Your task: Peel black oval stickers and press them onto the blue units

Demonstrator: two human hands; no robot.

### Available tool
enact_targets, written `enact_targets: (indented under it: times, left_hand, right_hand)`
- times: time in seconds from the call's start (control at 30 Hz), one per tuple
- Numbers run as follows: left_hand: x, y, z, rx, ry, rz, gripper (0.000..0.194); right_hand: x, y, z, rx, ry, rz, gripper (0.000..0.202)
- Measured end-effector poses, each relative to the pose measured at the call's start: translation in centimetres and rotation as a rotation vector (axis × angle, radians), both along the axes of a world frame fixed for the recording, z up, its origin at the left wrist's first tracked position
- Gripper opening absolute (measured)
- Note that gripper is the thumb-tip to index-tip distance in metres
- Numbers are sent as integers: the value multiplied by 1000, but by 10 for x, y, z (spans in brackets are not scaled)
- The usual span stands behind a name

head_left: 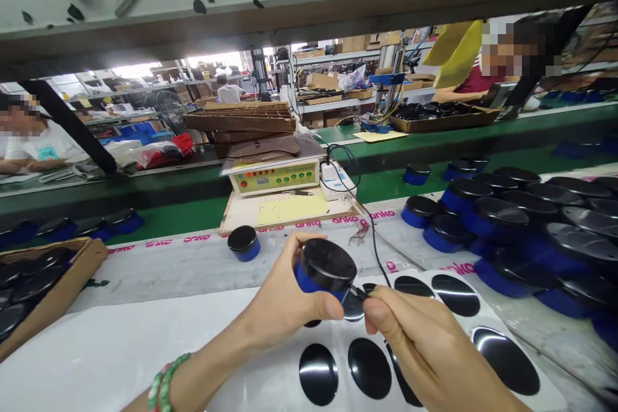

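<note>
My left hand [284,299] is wrapped round a round case [328,264] with a glossy black top and blue side, held tilted above the white sheet. Pinched in my right hand [415,328] is a black cable plug [358,293], its tip at the lower right side of the case; whether it is inserted I cannot tell. Beneath both hands lies a white sheet [261,367] bearing several glossy black discs [369,368]. Another blue and black case [244,243] stands alone behind my left hand.
Many blue and black cases [497,219] are piled at the right. A cardboard box [77,270] of black parts is at the left. Behind stand a test unit [275,178] with lights and a green conveyor [381,170]. Other people sit beyond; a metal beam [290,6] crosses overhead.
</note>
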State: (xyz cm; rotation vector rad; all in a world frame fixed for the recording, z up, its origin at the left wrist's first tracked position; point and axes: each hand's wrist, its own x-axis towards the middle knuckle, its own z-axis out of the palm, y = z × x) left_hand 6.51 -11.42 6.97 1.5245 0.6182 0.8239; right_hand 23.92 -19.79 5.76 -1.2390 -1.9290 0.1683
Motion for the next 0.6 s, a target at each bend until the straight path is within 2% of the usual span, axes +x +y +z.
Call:
enact_targets:
  times: [0.17, 0.27, 0.37, 0.5, 0.6]
  left_hand:
    - [-7, -11, -4, 120, 143, 68, 82]
    - [-10, -15, -8, 286, 211, 89, 83]
    - [-10, -19, -2, 634, 263, 152, 71]
    - [-12, -27, 17, 1280, 408, 267, 51]
    - [-15, -38, 22, 1577, 427, 280, 29]
  right_hand:
    - [-1, -6, 6, 64, -135, -54, 34]
    - [-3, -10, 9, 134, -156, -79, 33]
    - [-2, -8, 7, 73, -75, -68, 23]
    - [1, -1, -6, -77, 12, -30, 19]
    - [-1, -1, -18, 49, -11, -90, 21]
